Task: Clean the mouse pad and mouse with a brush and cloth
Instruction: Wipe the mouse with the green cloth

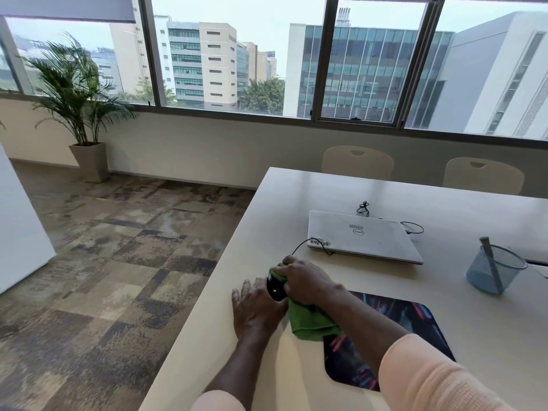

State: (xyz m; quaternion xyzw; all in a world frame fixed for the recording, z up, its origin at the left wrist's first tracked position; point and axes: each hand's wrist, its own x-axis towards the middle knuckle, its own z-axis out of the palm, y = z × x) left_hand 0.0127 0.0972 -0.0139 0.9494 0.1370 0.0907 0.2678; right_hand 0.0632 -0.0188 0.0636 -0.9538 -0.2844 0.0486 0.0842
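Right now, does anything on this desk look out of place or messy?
Mostly tidy. The mouse sits off the mouse pad, near the table edge, steadied by the left hand while the right hand wipes it with the green cloth. The closed laptop lid looks smudged.

I see bare table beyond laptop; pen cup blocks right, mouse cable crosses ahead.

Fuzzy green cloth, glossy black plastic mouse, matt printed pad, smooth satin table, scuffed silver laptop, blue wire-mesh cup
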